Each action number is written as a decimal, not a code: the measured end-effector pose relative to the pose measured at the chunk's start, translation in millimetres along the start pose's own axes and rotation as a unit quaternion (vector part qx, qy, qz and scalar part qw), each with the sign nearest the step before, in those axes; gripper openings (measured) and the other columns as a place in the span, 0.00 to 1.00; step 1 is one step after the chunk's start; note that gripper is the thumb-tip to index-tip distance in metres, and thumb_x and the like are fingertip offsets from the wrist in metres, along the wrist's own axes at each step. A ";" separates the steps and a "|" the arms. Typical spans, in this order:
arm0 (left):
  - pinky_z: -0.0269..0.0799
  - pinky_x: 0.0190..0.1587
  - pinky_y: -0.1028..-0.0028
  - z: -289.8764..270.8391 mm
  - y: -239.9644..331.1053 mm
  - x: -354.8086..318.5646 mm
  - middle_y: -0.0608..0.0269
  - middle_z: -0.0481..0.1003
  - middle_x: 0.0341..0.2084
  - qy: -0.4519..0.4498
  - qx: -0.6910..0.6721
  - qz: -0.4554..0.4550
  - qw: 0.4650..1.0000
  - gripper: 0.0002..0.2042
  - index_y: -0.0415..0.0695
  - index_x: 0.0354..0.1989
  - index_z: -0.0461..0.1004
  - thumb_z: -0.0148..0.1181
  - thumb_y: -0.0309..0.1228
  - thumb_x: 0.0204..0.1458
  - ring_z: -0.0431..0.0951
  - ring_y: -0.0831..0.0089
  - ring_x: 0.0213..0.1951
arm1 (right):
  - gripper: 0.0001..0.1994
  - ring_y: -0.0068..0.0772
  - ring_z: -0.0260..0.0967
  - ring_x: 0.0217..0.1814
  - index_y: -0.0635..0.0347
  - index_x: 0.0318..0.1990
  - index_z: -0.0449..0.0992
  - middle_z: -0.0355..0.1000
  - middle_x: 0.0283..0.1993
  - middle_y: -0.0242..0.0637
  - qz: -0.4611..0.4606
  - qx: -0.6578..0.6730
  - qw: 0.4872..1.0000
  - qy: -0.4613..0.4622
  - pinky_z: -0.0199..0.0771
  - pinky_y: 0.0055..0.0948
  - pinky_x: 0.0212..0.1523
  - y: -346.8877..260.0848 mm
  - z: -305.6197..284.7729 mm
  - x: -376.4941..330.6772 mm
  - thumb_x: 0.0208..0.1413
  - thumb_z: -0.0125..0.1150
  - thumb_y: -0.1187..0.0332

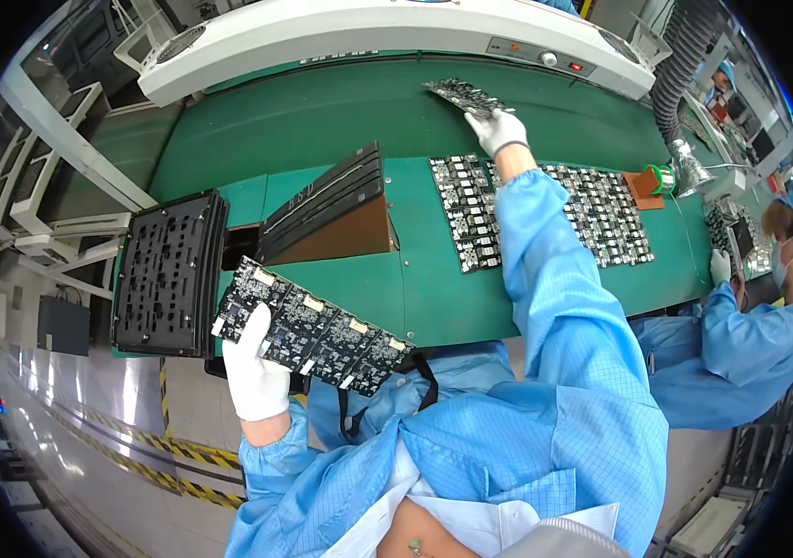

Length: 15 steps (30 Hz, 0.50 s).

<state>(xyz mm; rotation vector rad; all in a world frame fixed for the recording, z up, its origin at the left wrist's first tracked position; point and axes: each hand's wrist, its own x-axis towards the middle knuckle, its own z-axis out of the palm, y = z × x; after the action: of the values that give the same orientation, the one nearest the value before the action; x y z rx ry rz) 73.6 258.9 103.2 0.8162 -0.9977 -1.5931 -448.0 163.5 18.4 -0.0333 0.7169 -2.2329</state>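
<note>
My left hand (255, 367), in a white glove, grips a black circuit board panel (315, 327) by its left end, thumb on top. The panel is tilted over the bench's near edge, its small chips and pale connectors facing up. Stretched far forward, my right hand (496, 130), also gloved, holds a second circuit board panel (463, 96) by its near edge above the green mat (322, 130). Its fingers are partly hidden beneath that panel. Right of centre lie several populated board panels (592, 209) side by side, partly covered by my right forearm.
A black slanted fixture (327, 205) on a brown base stands left of centre, beside upright black trays (169, 274). A white overhead unit (396, 42) spans the back. A solder wire spool (661, 179) and ribbed duct (685, 74) are at right, near a seated co-worker (740, 325).
</note>
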 end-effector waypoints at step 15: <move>0.75 0.58 0.67 27.8 -10.0 25.5 0.48 0.73 0.56 -0.030 0.258 0.201 0.945 0.24 0.32 0.64 0.66 0.61 0.18 0.57 0.76 0.64 0.54 | 0.26 0.37 0.77 0.47 0.59 0.63 0.70 0.79 0.47 0.40 0.084 -0.582 0.602 -0.540 0.76 0.36 0.51 -53.8 60.0 -327.5 0.62 0.62 0.54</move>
<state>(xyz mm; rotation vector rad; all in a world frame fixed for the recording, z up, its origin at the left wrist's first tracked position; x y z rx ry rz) 39.1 240.8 105.5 0.8428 -1.5522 -1.0203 -240.8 388.9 160.0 -1.6887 1.1679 -0.8023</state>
